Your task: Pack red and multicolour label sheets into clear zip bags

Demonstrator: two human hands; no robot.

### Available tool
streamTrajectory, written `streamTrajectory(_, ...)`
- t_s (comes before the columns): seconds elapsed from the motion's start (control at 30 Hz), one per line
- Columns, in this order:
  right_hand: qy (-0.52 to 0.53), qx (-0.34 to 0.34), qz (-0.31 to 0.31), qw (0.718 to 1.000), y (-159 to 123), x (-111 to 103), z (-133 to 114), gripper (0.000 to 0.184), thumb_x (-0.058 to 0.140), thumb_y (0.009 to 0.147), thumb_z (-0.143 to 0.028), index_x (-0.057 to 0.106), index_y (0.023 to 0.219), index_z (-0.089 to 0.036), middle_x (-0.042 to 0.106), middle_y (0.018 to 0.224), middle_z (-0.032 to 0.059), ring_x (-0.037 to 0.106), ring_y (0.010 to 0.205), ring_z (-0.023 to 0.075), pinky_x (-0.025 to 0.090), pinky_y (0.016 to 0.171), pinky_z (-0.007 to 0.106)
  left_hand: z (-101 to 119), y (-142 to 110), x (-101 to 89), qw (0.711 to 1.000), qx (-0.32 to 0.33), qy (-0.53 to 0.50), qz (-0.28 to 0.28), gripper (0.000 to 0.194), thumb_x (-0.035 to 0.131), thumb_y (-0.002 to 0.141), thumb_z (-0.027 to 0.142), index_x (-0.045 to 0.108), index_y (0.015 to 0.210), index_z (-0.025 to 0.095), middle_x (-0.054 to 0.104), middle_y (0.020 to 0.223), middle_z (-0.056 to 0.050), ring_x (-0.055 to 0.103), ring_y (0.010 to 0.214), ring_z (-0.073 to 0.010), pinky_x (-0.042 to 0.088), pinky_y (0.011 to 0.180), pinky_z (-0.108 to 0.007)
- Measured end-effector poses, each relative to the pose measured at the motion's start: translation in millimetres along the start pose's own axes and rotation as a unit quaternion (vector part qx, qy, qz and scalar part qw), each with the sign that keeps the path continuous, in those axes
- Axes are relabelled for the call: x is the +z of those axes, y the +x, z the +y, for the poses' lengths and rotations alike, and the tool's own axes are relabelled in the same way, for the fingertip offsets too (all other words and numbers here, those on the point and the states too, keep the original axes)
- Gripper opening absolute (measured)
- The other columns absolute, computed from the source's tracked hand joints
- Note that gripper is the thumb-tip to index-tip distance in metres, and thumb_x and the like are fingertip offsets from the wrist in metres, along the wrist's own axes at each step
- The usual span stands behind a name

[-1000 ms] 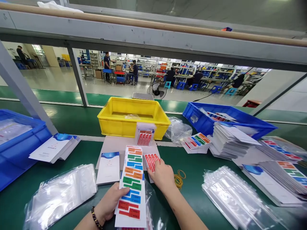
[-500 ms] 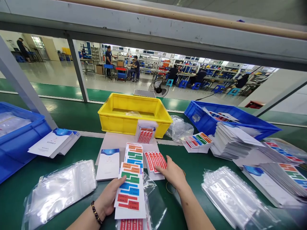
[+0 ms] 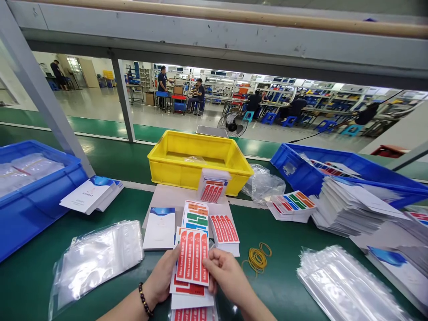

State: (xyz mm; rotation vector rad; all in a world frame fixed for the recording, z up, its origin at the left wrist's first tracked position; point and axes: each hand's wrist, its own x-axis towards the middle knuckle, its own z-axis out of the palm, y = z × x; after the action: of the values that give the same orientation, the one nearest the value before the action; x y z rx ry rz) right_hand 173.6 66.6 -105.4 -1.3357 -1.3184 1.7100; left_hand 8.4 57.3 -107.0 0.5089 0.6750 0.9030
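Observation:
In front of me, my left hand [image 3: 163,277] is closed on a small stack of sheets, its thumb on the left edge. A red-and-white label sheet [image 3: 192,257] tops that stack, and my right hand [image 3: 230,273] pinches its right edge. Beneath it a multicoloured label sheet [image 3: 189,288] shows partly, with white paper under that. Lower still, another red label sheet [image 3: 192,314] lies in clear plastic. Just beyond my hands are a white booklet pile [image 3: 159,229], a multicoloured label pile [image 3: 197,218] and a red label pile [image 3: 224,232].
Clear bags lie in a left pile [image 3: 100,263] and a right pile [image 3: 344,285]. Rubber bands [image 3: 257,259] sit right of my hands. Behind stand a yellow bin [image 3: 200,171], a left blue bin [image 3: 40,196] and a right blue bin [image 3: 354,167]. Paper stacks [image 3: 351,209] crowd the right.
My right hand has come back from the red label pile with a sheet, now over the multicoloured sheet in my left hand. The rubber bands are uncovered. The view has shifted left.

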Motion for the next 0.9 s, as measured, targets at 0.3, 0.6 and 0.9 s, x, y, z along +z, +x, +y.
streamTrajectory(0.3, -0.177, -0.138, 0.168, 0.960, 1.6, -21.9, -4.0, 0.027, 0.057, 0.075, -0.044, 0.058, 0.078, -0.017, 0.053, 0.060, -0.0016, 0.046, 0.052, 0.0118, 0.039, 0.049, 0.023, -6.2, -0.9, -4.3, 0.996, -0.007, 0.093, -0.008, 0.037, 0.068, 0.071, 0.038, 0.067, 0.093, 0.009, 0.072, 0.086, -0.014, 0.068, 0.076, -0.0247, 0.049, 0.074, -0.035)
streamTrajectory(0.6, -0.091, -0.200, 0.124, 0.968, 11.5, -28.8, -10.9, 0.025, 0.058, 0.072, -0.037, 0.050, 0.058, -0.018, 0.056, 0.080, 0.0053, 0.054, 0.075, 0.0187, 0.044, 0.065, 0.028, 0.9, -7.3, 5.0, 0.990, -0.090, 0.096, -0.059, 0.045, 0.077, 0.060, 0.036, 0.068, 0.094, 0.008, 0.071, 0.089, -0.015, 0.067, 0.079, -0.0259, 0.047, 0.078, -0.036)
streamTrajectory(0.9, -0.061, -0.140, 0.062, 0.986, 7.5, -24.8, -11.4, 0.020, 0.063, 0.070, -0.036, 0.054, 0.068, -0.018, 0.056, 0.074, 0.0015, 0.054, 0.067, 0.0155, 0.043, 0.061, 0.027, -0.4, -6.2, 3.8, 0.988, -0.076, 0.126, -0.040, 0.045, 0.075, 0.061, 0.040, 0.068, 0.093, 0.010, 0.071, 0.085, -0.014, 0.067, 0.077, -0.0266, 0.047, 0.078, -0.038)
